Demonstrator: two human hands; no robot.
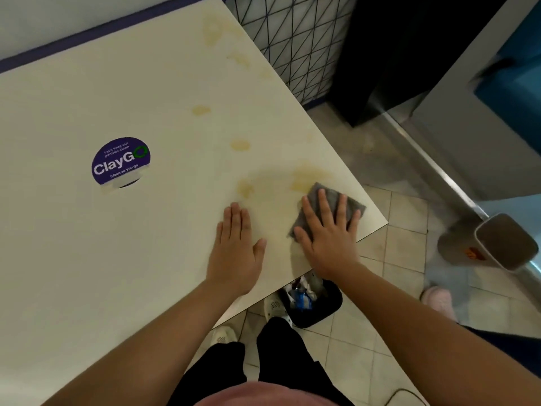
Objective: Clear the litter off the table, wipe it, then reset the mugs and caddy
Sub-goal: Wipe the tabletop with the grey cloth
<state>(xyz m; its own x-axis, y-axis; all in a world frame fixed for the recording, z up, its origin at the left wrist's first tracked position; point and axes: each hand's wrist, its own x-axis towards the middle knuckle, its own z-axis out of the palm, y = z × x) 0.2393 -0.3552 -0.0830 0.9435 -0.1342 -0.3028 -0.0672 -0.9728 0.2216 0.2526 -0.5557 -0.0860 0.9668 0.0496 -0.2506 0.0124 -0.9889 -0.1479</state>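
Observation:
The cream table [123, 259] fills the left and middle of the view. Yellowish stains [240, 145] run along its right side. My right hand [328, 235] presses flat on a grey cloth [330, 197] near the table's right corner, fingers spread, just below a large stain [307, 177]. My left hand [237, 247] lies flat on the bare tabletop beside it, fingers together, holding nothing. No mugs or caddy are in view.
A round purple ClayGo sticker [121, 162] sits on the table. A black bin [313, 300] with litter stands on the tiled floor under the table edge by my feet. A grey bin [497, 244] lies to the right. A wire-mesh panel [292, 42] stands behind.

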